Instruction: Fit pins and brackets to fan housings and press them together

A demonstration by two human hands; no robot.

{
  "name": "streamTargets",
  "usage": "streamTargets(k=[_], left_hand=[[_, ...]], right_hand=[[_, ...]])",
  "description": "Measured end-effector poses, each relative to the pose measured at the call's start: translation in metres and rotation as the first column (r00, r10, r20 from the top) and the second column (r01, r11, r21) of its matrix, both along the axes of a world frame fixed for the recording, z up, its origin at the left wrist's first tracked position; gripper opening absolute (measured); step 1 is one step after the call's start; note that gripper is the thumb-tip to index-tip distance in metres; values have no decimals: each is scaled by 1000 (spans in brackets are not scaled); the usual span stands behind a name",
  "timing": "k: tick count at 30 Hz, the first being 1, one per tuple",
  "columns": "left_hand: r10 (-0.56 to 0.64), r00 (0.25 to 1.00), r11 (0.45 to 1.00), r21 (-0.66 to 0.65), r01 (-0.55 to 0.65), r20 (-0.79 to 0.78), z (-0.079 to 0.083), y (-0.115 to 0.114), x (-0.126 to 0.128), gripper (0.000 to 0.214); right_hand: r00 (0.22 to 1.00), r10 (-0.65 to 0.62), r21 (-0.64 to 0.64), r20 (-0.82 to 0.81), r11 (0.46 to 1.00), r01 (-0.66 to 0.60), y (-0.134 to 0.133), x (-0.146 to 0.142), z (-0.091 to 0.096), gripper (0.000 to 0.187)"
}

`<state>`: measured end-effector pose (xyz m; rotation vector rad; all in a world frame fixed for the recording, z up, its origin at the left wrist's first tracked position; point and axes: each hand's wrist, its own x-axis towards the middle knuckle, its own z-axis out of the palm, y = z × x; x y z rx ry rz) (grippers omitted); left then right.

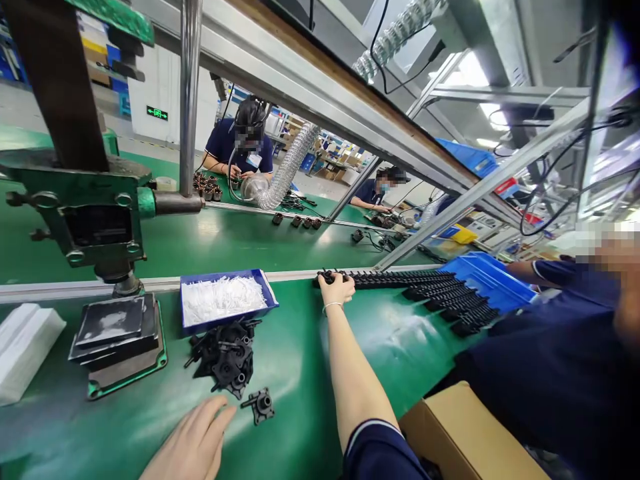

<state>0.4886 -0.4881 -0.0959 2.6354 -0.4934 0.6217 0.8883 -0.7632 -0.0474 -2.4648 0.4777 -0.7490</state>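
My right hand reaches forward, fingers closed on a black plastic part at the left end of a long row. My fingers cover much of that part. Further rows of like black parts stand to its right. My left hand is low on the green table, fingers stretched out and holding nothing. Just beyond its fingertips lies a single black plastic housing with a round raised centre and a side stub. A jumbled pile of such housings lies behind it.
A blue box of thin white pieces stands behind the pile. At the left are a green press and a white stack. A blue bin and cardboard box are at right. Co-workers sit across the bench and at right.
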Motion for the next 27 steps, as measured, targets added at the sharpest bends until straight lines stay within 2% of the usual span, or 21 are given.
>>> streamTargets(k=[5,13,19,21,24,26,27], left_hand=[[-5,1000,1000,11,5,8,0,3,5,42],[-22,999,997,-69,19,-39,2,1,5,41],[-60,991,990,-135,43,-121,14,-3,4,48],[-76,984,985,-168,48,-160,22,-5,3,50],[-109,971,980,-185,69,-215,34,-5,2,51],[-120,966,979,-186,78,-230,38,-3,2,50],[-124,964,980,-182,81,-235,40,-3,2,50]], right_hand=[[998,-27,-45,-63,999,24,-11,18,-5,36],[997,69,-92,-44,993,-73,-35,15,-17,35],[991,133,-79,-17,988,-134,-32,10,-6,33],[987,160,-69,20,985,-158,-26,2,3,38],[964,239,-70,113,970,-233,-9,-27,18,58],[919,364,-80,151,931,-355,9,-63,26,63],[879,455,-85,145,891,-447,20,-85,28,60]])
